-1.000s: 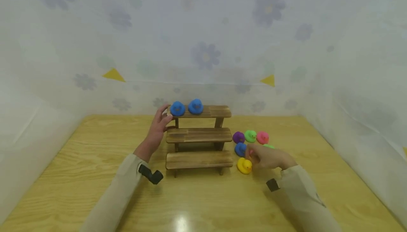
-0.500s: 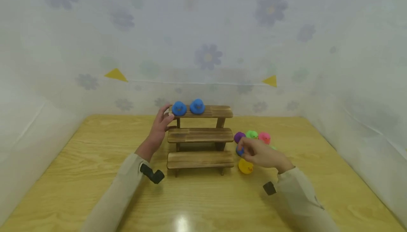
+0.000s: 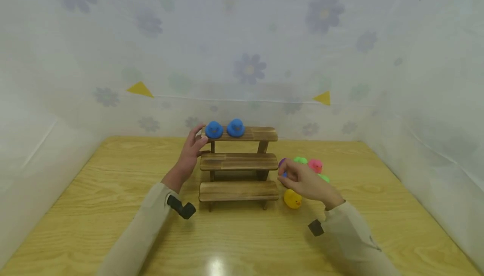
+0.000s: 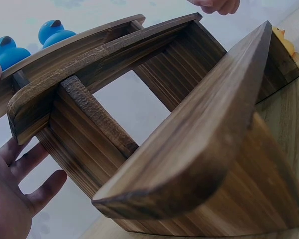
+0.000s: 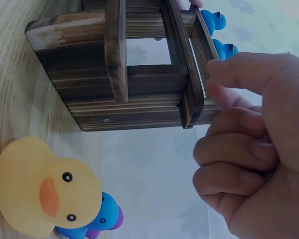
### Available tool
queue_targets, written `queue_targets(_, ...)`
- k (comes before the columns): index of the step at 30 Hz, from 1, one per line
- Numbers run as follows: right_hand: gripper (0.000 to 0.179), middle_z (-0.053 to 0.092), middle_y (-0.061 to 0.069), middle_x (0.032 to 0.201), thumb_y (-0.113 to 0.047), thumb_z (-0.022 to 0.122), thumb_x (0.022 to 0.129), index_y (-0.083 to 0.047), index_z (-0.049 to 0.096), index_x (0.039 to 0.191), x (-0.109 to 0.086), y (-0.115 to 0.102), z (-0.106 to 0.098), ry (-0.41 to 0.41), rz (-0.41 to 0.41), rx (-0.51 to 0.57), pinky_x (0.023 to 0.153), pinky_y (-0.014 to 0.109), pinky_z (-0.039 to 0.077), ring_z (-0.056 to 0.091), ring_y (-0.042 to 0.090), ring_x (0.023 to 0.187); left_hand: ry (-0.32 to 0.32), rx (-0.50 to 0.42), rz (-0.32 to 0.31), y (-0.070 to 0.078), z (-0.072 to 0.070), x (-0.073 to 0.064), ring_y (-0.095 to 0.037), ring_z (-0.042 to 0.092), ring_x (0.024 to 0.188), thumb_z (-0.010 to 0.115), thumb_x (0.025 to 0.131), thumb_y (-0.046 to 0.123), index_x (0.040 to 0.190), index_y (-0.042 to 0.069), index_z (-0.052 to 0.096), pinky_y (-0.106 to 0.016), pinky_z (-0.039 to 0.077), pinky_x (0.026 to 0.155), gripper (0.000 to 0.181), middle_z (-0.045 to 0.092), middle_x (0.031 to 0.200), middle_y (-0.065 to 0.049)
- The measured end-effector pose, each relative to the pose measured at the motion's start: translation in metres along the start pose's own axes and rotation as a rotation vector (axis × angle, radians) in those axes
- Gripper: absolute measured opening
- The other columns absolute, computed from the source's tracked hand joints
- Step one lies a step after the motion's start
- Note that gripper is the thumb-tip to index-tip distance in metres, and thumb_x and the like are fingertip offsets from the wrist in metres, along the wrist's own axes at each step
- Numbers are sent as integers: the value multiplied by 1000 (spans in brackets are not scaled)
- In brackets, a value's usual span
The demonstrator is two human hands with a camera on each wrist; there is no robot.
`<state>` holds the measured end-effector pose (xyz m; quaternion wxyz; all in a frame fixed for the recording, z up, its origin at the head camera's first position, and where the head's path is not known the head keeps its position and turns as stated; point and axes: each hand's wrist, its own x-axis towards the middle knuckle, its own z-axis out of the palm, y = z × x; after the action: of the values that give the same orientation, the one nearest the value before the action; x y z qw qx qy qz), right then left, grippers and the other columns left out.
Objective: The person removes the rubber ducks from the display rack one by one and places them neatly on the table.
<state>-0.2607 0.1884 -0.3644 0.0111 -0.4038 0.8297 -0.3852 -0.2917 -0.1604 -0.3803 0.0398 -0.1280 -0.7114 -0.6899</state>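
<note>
A three-tier wooden stand (image 3: 239, 162) stands mid-table, with two blue rubber ducks (image 3: 214, 130) side by side on the left of its top tier. My left hand (image 3: 188, 154) grips the left end of that top tier between thumb and finger; the lower fingers are spread in the left wrist view. My right hand (image 3: 308, 183) hovers right of the stand above several rubber ducks, its fingers curled and thumb near the index fingertip. In the right wrist view nothing shows between those fingertips. A yellow duck (image 5: 45, 189) sits nearest, before a blue duck (image 5: 103, 213).
A pink duck (image 3: 315, 166) and two green ducks (image 3: 324, 178) lie behind the right hand; a purple duck (image 3: 282, 162) is partly covered. Pale flowered sheeting (image 3: 249, 68) encloses the wooden table (image 3: 234, 242) at back and sides.
My right hand has risen and moved left, from among the ducks toward the stand's right side, now covering the blue and purple ducks partly. The left hand stays on the stand.
</note>
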Motion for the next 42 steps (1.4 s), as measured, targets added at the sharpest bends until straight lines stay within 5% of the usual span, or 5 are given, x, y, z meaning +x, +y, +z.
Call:
queue_targets(4,12,32,-6,57,-7,65,91,-9,53,91,2,-2,3,45,0,43,46,19,28,23,-2,49,5,1,-2,1,1,0,-36,32,138,39,102,31,154,19,17,-59,28,105,57,31,152,-19)
queue_targets(11,15,27,-10,55,-12,72,86,-14,57,88,4,-2,8,125,-44,-76,47,18,29,21,-4,49,4,-7,-6,2,3,0,-35,33,138,40,102,30,154,19,18,-58,30,104,58,33,150,-20)
queue_targets(31,9,28,-6,58,-9,66,91,-15,59,93,31,-14,18,176,-61,-59,52,21,32,26,3,50,-4,2,-2,2,6,2,-37,34,136,39,103,31,154,19,16,-57,30,103,58,35,148,-21)
queue_targets(37,9,28,-4,55,-1,64,91,-6,60,97,48,-19,21,341,-56,-21,49,21,29,24,0,48,1,7,4,3,4,3,-37,35,136,39,103,30,154,17,16,-58,30,103,58,35,148,-22)
queue_targets(42,13,28,5,51,10,64,85,7,59,96,62,-37,21,498,-170,-37,47,20,25,21,-1,47,7,7,14,2,2,5,-38,36,135,39,102,31,155,15,14,-59,29,104,60,36,148,-23)
